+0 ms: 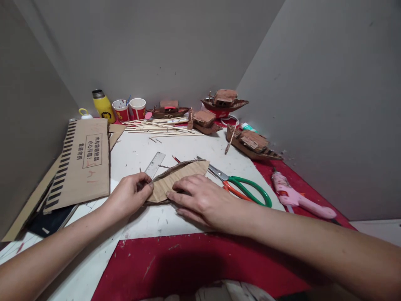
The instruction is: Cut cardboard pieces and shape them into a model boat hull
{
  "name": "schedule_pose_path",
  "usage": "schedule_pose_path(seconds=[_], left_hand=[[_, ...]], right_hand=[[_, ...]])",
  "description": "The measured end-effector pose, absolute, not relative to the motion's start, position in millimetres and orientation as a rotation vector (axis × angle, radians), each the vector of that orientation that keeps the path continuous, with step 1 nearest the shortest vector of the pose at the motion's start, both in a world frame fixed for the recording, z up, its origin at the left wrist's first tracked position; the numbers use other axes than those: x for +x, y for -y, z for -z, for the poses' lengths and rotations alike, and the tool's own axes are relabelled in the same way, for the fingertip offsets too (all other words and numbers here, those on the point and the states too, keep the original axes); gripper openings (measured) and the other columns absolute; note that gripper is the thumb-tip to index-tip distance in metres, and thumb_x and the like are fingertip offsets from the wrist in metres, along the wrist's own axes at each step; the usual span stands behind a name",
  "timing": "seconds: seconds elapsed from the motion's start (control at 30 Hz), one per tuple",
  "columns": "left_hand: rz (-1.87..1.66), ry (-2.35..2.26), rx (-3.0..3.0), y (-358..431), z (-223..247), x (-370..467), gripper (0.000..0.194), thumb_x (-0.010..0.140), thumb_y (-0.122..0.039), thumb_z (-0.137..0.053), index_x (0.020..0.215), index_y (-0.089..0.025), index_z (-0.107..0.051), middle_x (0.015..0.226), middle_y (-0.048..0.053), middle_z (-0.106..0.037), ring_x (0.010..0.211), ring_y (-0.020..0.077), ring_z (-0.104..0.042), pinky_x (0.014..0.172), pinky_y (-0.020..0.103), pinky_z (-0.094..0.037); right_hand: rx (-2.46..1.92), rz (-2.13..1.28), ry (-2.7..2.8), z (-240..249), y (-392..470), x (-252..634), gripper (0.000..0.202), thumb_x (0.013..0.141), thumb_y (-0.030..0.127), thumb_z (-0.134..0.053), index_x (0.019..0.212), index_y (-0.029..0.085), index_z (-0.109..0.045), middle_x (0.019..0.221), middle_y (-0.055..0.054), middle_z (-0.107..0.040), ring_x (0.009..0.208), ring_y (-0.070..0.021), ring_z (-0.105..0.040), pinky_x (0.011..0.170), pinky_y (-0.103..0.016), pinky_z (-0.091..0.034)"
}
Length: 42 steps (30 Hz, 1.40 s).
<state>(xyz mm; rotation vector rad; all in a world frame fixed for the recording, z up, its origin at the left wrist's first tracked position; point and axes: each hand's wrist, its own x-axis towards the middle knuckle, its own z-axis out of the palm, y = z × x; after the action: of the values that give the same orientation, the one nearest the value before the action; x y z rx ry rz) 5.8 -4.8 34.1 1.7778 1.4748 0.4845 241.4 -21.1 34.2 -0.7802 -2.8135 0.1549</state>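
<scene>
A cut piece of corrugated cardboard (pixel 166 184), pointed and boat-shaped with a raised strip along its far edge, lies on the white sheet before me. My left hand (pixel 133 192) pinches its left end between thumb and fingers. Across its near right part rests my right hand (pixel 200 200), fingers curled over the near edge and gripping it. A clear ruler (pixel 155 164) sits just beyond the left fingers. Scissors (pixel 241 184) with green and orange handles lie right of the piece. Behind it, a reddish pencil (pixel 176 159) shows only in part.
Cardboard sheets (pixel 82 167) are stacked at left. At the back are a yellow bottle (pixel 103 106), paper cups (pixel 138 108), thin wooden sticks (pixel 163 126) and several brown model boats (pixel 252 142). A pink glue gun (pixel 291 194) lies at right on the red surface (pixel 188 259).
</scene>
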Motion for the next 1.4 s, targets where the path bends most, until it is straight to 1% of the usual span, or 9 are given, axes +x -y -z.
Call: schedule_pose_path(seconds=[0.27, 0.43, 0.57, 0.77, 1.0, 1.1, 1.23, 1.33, 1.4], left_hand=[[-0.407, -1.345, 1.382, -8, -31, 3, 0.024, 0.085, -0.043, -0.050, 0.076, -0.021, -0.051, 0.047, -0.010, -0.040, 0.034, 0.0101, -0.042, 0.035, 0.021, -0.037], [-0.386, -1.320, 1.402, -11, -28, 4, 0.019, 0.080, -0.038, -0.058, 0.079, -0.020, -0.054, 0.051, -0.008, -0.046, 0.035, 0.0086, -0.044, 0.034, 0.019, -0.038], [-0.395, -1.289, 1.418, -12, -25, 4, 0.017, 0.076, -0.034, -0.063, 0.077, -0.019, -0.055, 0.055, -0.007, -0.050, 0.037, 0.0074, -0.043, 0.034, 0.018, -0.034], [-0.392, -1.284, 1.461, -14, -23, 3, 0.012, 0.075, -0.028, -0.062, 0.077, -0.019, -0.054, 0.053, -0.008, -0.048, 0.037, 0.0068, -0.040, 0.034, 0.017, -0.029], [-0.389, -1.278, 1.534, -14, -25, 6, 0.011, 0.073, -0.021, -0.061, 0.072, -0.020, -0.050, 0.050, -0.009, -0.044, 0.038, 0.0066, -0.038, 0.035, 0.017, -0.026], [-0.381, -1.310, 1.503, -15, -25, 7, 0.012, 0.071, -0.021, -0.061, 0.073, -0.020, -0.049, 0.048, -0.010, -0.043, 0.035, 0.0066, -0.038, 0.033, 0.017, -0.026], [-0.394, -1.302, 1.367, -11, -26, 5, 0.013, 0.071, -0.025, -0.063, 0.078, -0.019, -0.053, 0.051, -0.008, -0.049, 0.037, 0.0079, -0.045, 0.034, 0.018, -0.035], [-0.444, -1.251, 1.227, -4, -31, 5, 0.017, 0.071, -0.025, -0.063, 0.086, -0.018, -0.058, 0.062, -0.005, -0.058, 0.045, 0.0100, -0.056, 0.045, 0.022, -0.047], [-0.464, -1.238, 1.177, 2, -36, 5, 0.025, 0.068, -0.021, -0.064, 0.093, -0.017, -0.060, 0.067, -0.003, -0.062, 0.050, 0.0111, -0.060, 0.048, 0.022, -0.047]], right_hand=[[-0.884, -0.200, 2.908, -31, 14, 238, 0.029, 0.096, 0.028, -0.049, 0.119, 0.015, -0.061, 0.109, -0.016, -0.059, 0.100, -0.0284, -0.052, 0.086, -0.044, -0.040], [-0.916, -0.268, 2.925, -37, 12, 236, 0.026, 0.095, 0.030, -0.051, 0.112, 0.015, -0.064, 0.107, -0.014, -0.059, 0.096, -0.0278, -0.052, 0.083, -0.043, -0.040], [-0.886, -0.317, 2.878, -37, 9, 233, 0.040, 0.092, 0.032, -0.057, 0.128, 0.016, -0.057, 0.112, -0.015, -0.058, 0.099, -0.0282, -0.051, 0.086, -0.043, -0.041], [-0.897, -0.309, 2.927, -39, 6, 225, 0.041, 0.091, 0.032, -0.057, 0.131, 0.020, -0.058, 0.109, -0.015, -0.058, 0.097, -0.0293, -0.051, 0.083, -0.047, -0.042], [-0.910, -0.334, 2.961, -44, 7, 221, 0.044, 0.089, 0.033, -0.061, 0.131, 0.019, -0.059, 0.110, -0.016, -0.059, 0.102, -0.0331, -0.053, 0.087, -0.054, -0.042], [-0.898, -0.385, 2.908, -42, 6, 224, 0.041, 0.089, 0.035, -0.062, 0.127, 0.019, -0.062, 0.108, -0.015, -0.061, 0.099, -0.0312, -0.055, 0.086, -0.051, -0.044], [-0.949, -0.444, 2.726, -36, 1, 225, 0.039, 0.092, 0.031, -0.058, 0.126, 0.012, -0.061, 0.114, -0.017, -0.062, 0.103, -0.0291, -0.057, 0.088, -0.046, -0.048], [-0.950, -0.401, 2.706, -33, -1, 222, 0.039, 0.093, 0.024, -0.054, 0.129, 0.009, -0.058, 0.122, -0.019, -0.060, 0.108, -0.0300, -0.057, 0.091, -0.047, -0.048], [-0.949, -0.391, 2.737, -32, -3, 220, 0.038, 0.093, 0.023, -0.053, 0.129, 0.010, -0.058, 0.122, -0.019, -0.060, 0.107, -0.0300, -0.058, 0.090, -0.048, -0.049]])
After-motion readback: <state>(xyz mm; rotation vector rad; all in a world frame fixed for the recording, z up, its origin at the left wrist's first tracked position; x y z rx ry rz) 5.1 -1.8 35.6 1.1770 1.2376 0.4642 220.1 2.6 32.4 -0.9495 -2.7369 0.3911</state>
